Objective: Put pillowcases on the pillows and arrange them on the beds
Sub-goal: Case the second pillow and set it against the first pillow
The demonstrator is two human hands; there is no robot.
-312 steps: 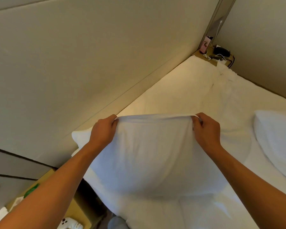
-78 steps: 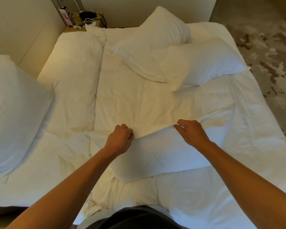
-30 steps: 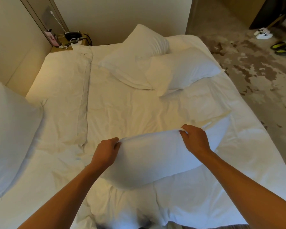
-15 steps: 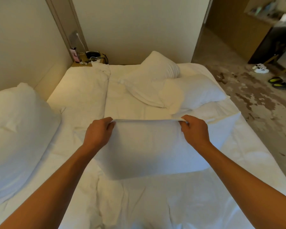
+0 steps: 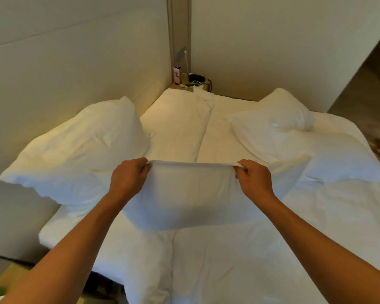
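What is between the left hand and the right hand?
In the head view, the top edge of the pillow stretches between the left hand and the right hand.

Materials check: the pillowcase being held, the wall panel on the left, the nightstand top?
Pillowcase: thin white woven cloth, likely cotton, matte; it sags and creases between the left hand and right hand. Wall panel: smooth beige, seamed, maybe padded; material unclear. Nightstand: looks like light wood or laminate.

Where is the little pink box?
In the head view, the small pink box stands upright on the wooden bedside shelf in the far corner, beside the black device, beyond the white beds.
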